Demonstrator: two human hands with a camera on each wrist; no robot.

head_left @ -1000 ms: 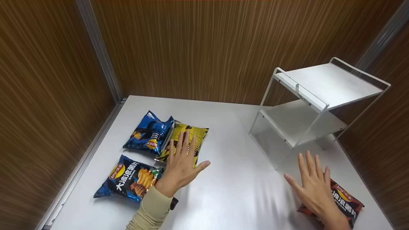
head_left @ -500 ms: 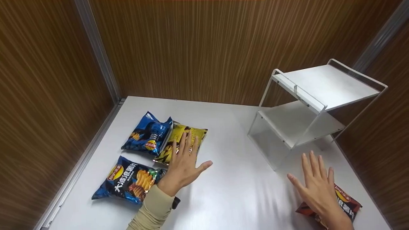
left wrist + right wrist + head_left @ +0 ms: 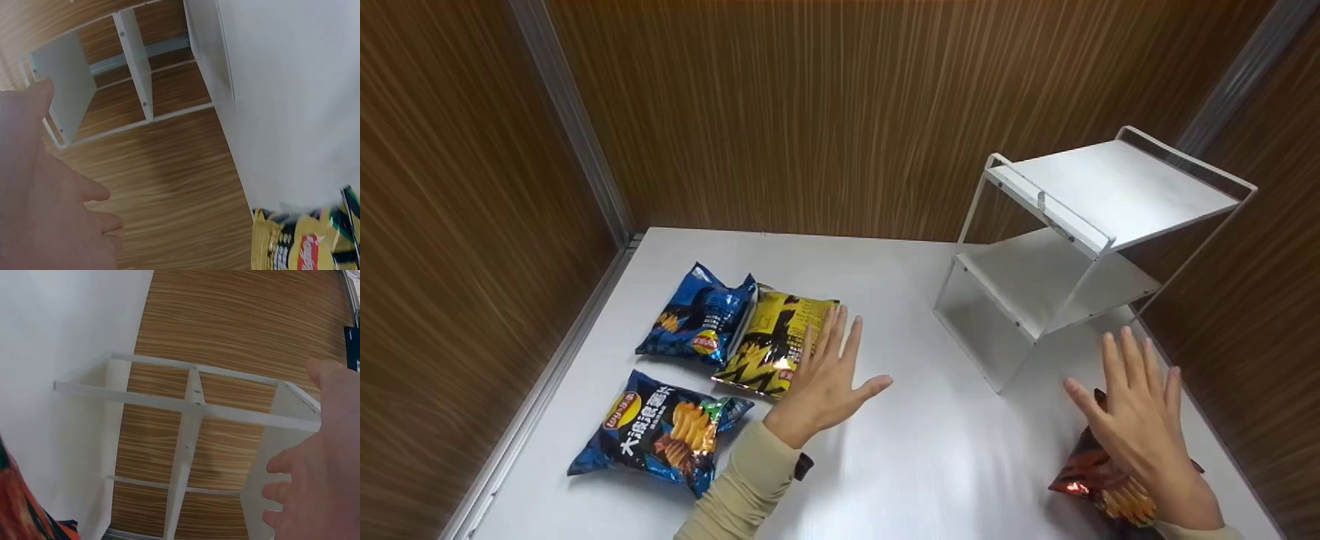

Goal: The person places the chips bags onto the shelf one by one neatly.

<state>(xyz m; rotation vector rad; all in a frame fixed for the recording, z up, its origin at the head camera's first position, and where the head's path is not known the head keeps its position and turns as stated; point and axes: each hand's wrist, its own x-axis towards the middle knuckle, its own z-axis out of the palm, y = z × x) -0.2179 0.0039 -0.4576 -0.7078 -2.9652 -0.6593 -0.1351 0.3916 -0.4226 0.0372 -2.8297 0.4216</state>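
My left hand (image 3: 825, 382) is held with straight, spread fingers in front of a yellow chip bag (image 3: 780, 337), covering its right edge in the head view; nothing is in it. Beside that bag lies a blue chip bag (image 3: 701, 315), and nearer to me a dark blue chip bag (image 3: 660, 431). At the right, my right hand (image 3: 1140, 420) is likewise spread and holds nothing. It hides much of a red chip bag (image 3: 1099, 476), whose edge (image 3: 28, 506) also shows in the right wrist view.
A white two-tier shelf (image 3: 1057, 277) stands at the back right of the white table (image 3: 900, 450). Wood-grain panels (image 3: 810, 120) enclose the back and both sides. A metal rail (image 3: 547, 382) runs along the left edge.
Both hands have moved to the right in the head view, the right one also slightly upward. More of the yellow and dark blue bags shows now. The bags and shelf shift slightly left in view.
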